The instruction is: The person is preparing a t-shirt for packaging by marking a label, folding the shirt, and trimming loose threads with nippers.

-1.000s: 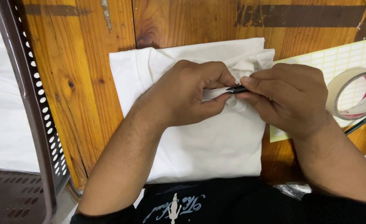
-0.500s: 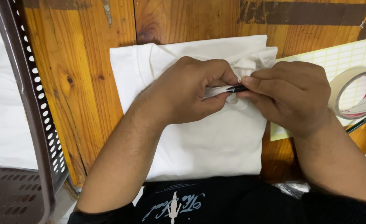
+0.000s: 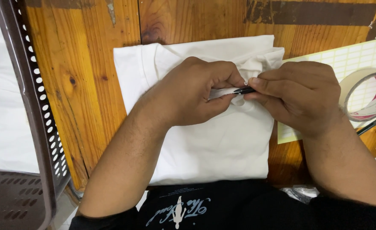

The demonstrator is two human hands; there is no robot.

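Observation:
A folded white garment (image 3: 213,145) lies on a wooden table (image 3: 90,76) in front of me. My left hand (image 3: 196,91) pinches a small white strip of the garment, perhaps a tag, near its collar. My right hand (image 3: 303,96) holds a thin black pen-like tool (image 3: 244,90), its tip against that strip. Both hands meet over the upper middle of the garment and hide the collar area beneath them.
A roll of clear tape (image 3: 367,100) with a red-and-white core lies at the right on a yellow-edged sheet of small white labels (image 3: 345,59). A grey perforated plastic crate (image 3: 26,127) holding white fabric stands at the left. The table's near edge is by my dark shirt.
Both hands stay together on the strip; their position on the garment has hardly shifted, only the view moved slightly.

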